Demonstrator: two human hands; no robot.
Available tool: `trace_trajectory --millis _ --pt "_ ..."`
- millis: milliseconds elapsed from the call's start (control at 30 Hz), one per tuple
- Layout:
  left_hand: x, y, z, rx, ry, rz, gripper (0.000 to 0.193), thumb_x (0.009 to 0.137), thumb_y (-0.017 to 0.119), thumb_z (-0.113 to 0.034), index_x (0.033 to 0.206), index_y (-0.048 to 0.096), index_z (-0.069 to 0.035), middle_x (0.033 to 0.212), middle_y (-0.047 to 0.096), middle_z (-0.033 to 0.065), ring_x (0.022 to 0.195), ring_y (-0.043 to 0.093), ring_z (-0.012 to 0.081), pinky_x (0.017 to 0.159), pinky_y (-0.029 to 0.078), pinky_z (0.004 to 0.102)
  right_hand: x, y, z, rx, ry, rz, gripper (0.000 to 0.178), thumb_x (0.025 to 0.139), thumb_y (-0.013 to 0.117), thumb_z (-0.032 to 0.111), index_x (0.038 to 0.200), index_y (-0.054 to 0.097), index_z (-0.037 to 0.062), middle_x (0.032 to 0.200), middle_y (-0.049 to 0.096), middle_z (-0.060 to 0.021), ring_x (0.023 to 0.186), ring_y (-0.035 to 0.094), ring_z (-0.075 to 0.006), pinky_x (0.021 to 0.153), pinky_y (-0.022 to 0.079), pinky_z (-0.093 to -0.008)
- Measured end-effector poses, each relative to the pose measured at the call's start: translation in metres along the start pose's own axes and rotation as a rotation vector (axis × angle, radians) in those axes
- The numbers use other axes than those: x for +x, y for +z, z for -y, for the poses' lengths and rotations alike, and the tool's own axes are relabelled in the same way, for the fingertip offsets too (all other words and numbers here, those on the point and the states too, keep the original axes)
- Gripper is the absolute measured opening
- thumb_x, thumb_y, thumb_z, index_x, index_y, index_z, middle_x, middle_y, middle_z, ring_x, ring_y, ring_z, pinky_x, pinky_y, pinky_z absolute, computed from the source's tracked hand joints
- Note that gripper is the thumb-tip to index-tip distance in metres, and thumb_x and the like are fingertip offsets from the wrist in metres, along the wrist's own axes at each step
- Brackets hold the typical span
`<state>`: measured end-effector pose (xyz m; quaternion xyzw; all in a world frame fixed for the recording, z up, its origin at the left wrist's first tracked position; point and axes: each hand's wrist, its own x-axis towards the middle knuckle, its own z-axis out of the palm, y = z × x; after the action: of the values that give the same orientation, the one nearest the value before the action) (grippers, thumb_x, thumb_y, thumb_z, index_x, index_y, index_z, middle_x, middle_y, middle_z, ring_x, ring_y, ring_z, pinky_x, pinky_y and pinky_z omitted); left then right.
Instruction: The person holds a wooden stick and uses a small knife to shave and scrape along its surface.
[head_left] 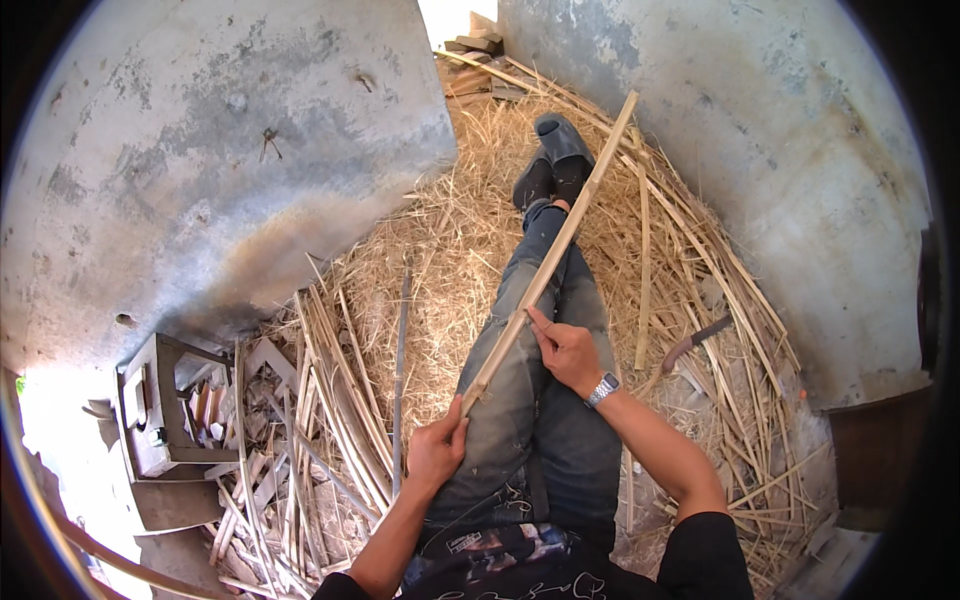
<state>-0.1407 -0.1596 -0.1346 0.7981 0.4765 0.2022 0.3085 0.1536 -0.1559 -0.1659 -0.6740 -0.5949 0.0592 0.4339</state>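
I sit with my legs in grey jeans stretched out over straw. A long pale bamboo strip (560,240) runs from near my lap up past my dark shoes (555,150). My left hand (437,447) grips the strip's near end. My right hand (565,350), with a metal watch on its wrist, pinches the strip a little further up, thumb and fingers on its edge.
Straw and split bamboo strips (340,400) cover the ground between two stained concrete walls (200,170). A curved knife (695,342) with a dark handle lies in the straw to my right. A grey block (160,410) and rubble sit at the left.
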Motion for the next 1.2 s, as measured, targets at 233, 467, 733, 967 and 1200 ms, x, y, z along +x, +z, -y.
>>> trace_trajectory --millis 233,467,733,967,1200 --pt "0.008 0.006 -0.003 -0.039 0.003 -0.066 0.042 0.095 0.073 -0.02 0.136 0.07 -0.011 0.07 0.067 0.0198 0.057 0.068 0.0331 0.058 0.052 0.0426 -0.035 0.009 0.033 0.087 -0.127 0.189 0.031 0.09 0.073 0.007 0.12 0.079 0.0127 0.073 0.071 -0.0116 0.058 0.066 -0.0296 0.055 0.053 -0.0398" --pt "0.005 0.002 -0.007 -0.017 0.021 -0.049 0.043 0.096 0.073 -0.019 0.138 0.069 -0.012 0.069 0.066 0.0193 0.055 0.066 0.0311 0.057 0.052 0.042 0.031 -0.01 -0.001 -0.066 0.07 -0.102 0.033 0.092 0.073 0.01 0.125 0.077 0.0144 0.073 0.068 -0.017 0.059 0.065 -0.0326 0.056 0.052 -0.0406" --pt "0.008 0.009 0.002 -0.02 -0.007 -0.047 0.043 0.096 0.072 -0.019 0.138 0.069 -0.011 0.068 0.066 0.0173 0.057 0.066 0.0326 0.058 0.052 0.0434 -0.02 0.006 0.034 -0.028 -0.076 0.209 0.038 0.091 0.073 0.013 0.128 0.077 0.0205 0.066 0.063 -0.0135 0.056 0.064 -0.0313 0.054 0.051 -0.0424" --pt "0.009 0.007 -0.008 -0.032 0.012 -0.036 0.042 0.095 0.074 -0.017 0.136 0.07 -0.009 0.071 0.066 0.0232 0.054 0.068 0.0304 0.057 0.052 0.04 0.019 -0.004 -0.01 -0.11 -0.047 -0.07 0.042 0.09 0.072 0.014 0.131 0.075 0.0227 0.067 0.064 -0.0116 0.057 0.064 -0.03 0.054 0.052 -0.043" --pt "0.007 0.01 0.001 -0.015 -0.008 -0.047 0.043 0.096 0.073 -0.018 0.137 0.069 -0.011 0.068 0.065 0.0202 0.055 0.066 0.0319 0.057 0.051 0.0425 -0.01 0.005 0.024 -0.077 -0.077 0.103 0.036 0.092 0.073 0.011 0.127 0.076 0.0167 0.066 0.063 -0.0146 0.057 0.065 -0.0308 0.052 0.049 -0.0427"
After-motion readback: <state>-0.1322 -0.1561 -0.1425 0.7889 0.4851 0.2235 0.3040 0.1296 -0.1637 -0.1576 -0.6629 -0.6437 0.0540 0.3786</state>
